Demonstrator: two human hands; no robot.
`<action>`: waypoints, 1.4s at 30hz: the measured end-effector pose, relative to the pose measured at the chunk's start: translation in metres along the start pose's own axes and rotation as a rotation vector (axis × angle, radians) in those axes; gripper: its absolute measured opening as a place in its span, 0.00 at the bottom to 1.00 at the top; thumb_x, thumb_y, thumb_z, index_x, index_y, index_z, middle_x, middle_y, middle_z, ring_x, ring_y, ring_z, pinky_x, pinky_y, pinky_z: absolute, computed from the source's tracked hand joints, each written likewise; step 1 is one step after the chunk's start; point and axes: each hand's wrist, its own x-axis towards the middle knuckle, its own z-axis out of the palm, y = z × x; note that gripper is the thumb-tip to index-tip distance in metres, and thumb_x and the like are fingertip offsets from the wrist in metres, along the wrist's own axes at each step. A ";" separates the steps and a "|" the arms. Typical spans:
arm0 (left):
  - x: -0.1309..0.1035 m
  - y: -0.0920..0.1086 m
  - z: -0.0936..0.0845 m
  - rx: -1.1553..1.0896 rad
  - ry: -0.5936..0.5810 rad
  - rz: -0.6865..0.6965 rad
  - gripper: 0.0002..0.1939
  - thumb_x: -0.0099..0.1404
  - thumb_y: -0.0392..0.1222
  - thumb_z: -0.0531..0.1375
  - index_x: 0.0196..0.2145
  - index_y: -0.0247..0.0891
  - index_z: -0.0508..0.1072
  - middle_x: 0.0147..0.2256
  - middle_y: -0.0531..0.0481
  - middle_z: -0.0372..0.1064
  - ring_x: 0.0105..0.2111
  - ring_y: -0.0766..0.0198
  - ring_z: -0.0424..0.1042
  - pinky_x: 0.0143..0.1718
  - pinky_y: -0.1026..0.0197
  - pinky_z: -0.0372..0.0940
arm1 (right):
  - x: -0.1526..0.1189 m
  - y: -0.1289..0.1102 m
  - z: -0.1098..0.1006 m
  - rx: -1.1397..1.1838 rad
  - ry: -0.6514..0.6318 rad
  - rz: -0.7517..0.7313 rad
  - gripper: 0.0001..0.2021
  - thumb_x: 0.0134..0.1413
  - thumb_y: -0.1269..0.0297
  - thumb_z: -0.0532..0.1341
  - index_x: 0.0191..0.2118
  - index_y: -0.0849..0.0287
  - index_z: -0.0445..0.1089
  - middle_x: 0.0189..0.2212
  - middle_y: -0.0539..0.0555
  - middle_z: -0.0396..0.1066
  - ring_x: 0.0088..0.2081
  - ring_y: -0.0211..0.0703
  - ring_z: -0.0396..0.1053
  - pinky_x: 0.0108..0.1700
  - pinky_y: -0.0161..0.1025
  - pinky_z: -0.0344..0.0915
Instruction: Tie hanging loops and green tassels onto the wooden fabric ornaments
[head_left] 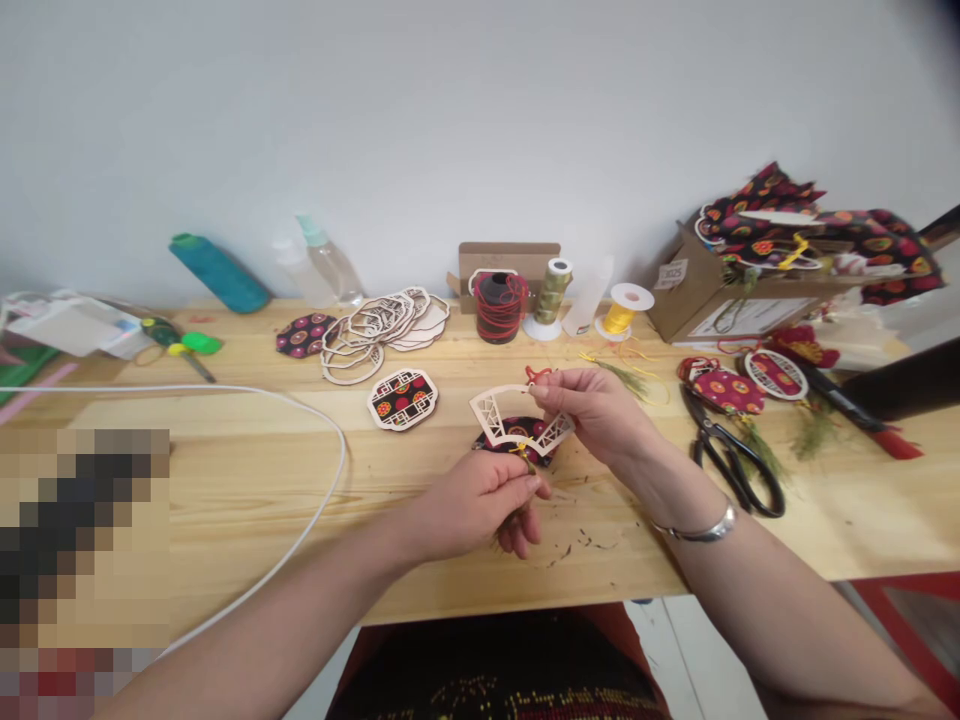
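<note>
Pale worktop (247, 465) lies beneath. The left hand (495, 500) has its grip pinched on the yellow cord (523, 447) under a raised fan-shaped frame (487, 412); the right hand (592, 405) grips its top edge. Red loop (538, 375) and cord look attached. Beyond, one fabric-filled plaque (403, 400) shows no cord; stacked frames (386, 318) look unfilled.

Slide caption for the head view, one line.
Right hand holding a fan-shaped frame, left hand by the yellow cord at its lower edge, scissors to the right.
</note>
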 end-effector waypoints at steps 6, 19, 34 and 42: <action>-0.006 0.005 0.004 0.251 -0.001 -0.001 0.14 0.65 0.44 0.49 0.24 0.36 0.63 0.21 0.52 0.68 0.19 0.69 0.69 0.22 0.64 0.63 | 0.002 0.000 -0.001 -0.145 0.018 0.050 0.08 0.35 0.64 0.68 0.22 0.63 0.71 0.16 0.47 0.67 0.18 0.30 0.60 0.22 0.31 0.55; -0.013 0.004 0.008 1.264 0.064 0.330 0.18 0.68 0.41 0.46 0.27 0.36 0.71 0.22 0.48 0.70 0.23 0.63 0.67 0.24 0.61 0.55 | 0.006 0.010 0.004 -0.450 0.059 0.082 0.02 0.39 0.70 0.64 0.23 0.64 0.73 0.18 0.50 0.71 0.20 0.34 0.64 0.23 0.32 0.60; -0.011 0.015 -0.036 0.975 0.750 0.498 0.12 0.64 0.43 0.54 0.30 0.38 0.76 0.28 0.51 0.73 0.29 0.65 0.70 0.32 0.62 0.61 | 0.010 0.016 0.001 -0.536 0.056 0.045 0.03 0.40 0.69 0.64 0.23 0.64 0.73 0.18 0.50 0.70 0.20 0.34 0.63 0.23 0.32 0.60; 0.014 -0.006 -0.037 0.921 0.703 0.523 0.11 0.62 0.39 0.56 0.39 0.40 0.76 0.38 0.47 0.73 0.38 0.60 0.70 0.42 0.57 0.64 | 0.010 0.015 0.002 -0.517 0.054 0.048 0.03 0.40 0.69 0.64 0.22 0.63 0.73 0.17 0.50 0.70 0.19 0.35 0.64 0.24 0.33 0.60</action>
